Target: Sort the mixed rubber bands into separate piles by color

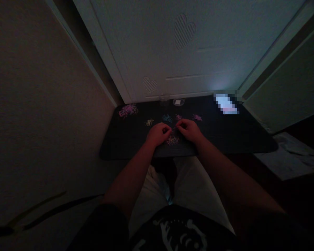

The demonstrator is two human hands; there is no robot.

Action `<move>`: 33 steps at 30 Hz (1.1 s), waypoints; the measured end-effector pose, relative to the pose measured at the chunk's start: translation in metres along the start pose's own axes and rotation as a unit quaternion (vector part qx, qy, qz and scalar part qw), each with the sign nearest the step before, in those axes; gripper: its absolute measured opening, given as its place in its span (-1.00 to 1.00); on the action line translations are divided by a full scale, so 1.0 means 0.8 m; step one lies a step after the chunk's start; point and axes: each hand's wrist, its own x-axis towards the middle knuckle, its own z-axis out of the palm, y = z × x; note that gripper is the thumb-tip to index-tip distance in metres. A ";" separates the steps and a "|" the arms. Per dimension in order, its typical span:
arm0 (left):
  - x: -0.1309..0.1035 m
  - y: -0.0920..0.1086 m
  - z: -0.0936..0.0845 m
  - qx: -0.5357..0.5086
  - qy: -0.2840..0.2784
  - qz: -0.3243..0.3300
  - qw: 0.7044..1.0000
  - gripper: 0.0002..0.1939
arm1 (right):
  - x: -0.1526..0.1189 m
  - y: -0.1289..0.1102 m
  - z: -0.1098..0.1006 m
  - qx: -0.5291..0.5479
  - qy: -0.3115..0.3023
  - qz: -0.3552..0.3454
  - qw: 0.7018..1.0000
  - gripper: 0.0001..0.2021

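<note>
My left hand (pixel 157 134) is closed in a pinch above the dark table (pixel 131 141). Opposite it, a short gap away, my right hand (pixel 189 130) pinches thumb and finger together. What either holds, if anything, is too small and dim to make out. Just below the fingertips lies a loose pile of small thin mixed-colour pieces (pixel 172 140). Beyond the hands are little heaps of similar pieces: a yellowish heap (pixel 149 122), a blue heap (pixel 167 118), a pink heap (pixel 178 117) partly behind my right hand, and a purplish-pink heap (pixel 197 117).
A larger pink-purple pile (pixel 128 110) lies at the table's far left. A clear container (pixel 164 100) and a round clear lid (pixel 178 102) stand along the back edge. A glowing, blurred-out screen (pixel 226 104) is at back right. A white door panel (pixel 136 45) rises behind.
</note>
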 end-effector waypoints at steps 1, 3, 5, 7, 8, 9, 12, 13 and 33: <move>0.000 0.000 0.000 -0.002 0.000 -0.005 1.000 -0.82 | 0.000 0.000 0.000 0.001 0.001 0.002 1.000 -0.86; 0.000 0.000 0.001 -0.005 0.002 -0.014 1.000 -0.82 | 0.001 0.001 0.001 0.003 0.002 0.006 1.000 -0.87; 0.000 0.000 0.001 -0.006 0.004 -0.016 1.000 -0.83 | 0.001 0.002 0.001 0.006 0.002 0.010 1.000 -0.88; 0.000 0.000 0.001 -0.005 0.005 -0.016 1.000 -0.85 | 0.002 0.002 0.001 0.010 0.002 0.013 1.000 -0.88; 0.000 0.000 0.001 -0.005 0.006 -0.016 1.000 -0.85 | 0.002 0.003 0.001 0.011 0.001 0.014 1.000 -0.88; 0.000 -0.001 0.000 -0.005 0.006 -0.016 1.000 -0.85 | 0.002 0.003 0.002 0.010 0.000 0.014 1.000 -0.89; -0.001 -0.002 0.000 -0.011 0.004 -0.008 1.000 -0.86 | 0.002 0.004 0.002 0.004 0.000 0.012 1.000 -0.89; -0.001 -0.002 0.000 -0.016 0.003 -0.004 1.000 -0.86 | 0.002 0.004 0.002 0.003 0.001 0.011 1.000 -0.89; 0.000 0.000 0.001 -0.050 0.028 -0.025 0.998 -0.80 | 0.000 -0.004 0.002 0.034 -0.016 0.008 0.999 -0.89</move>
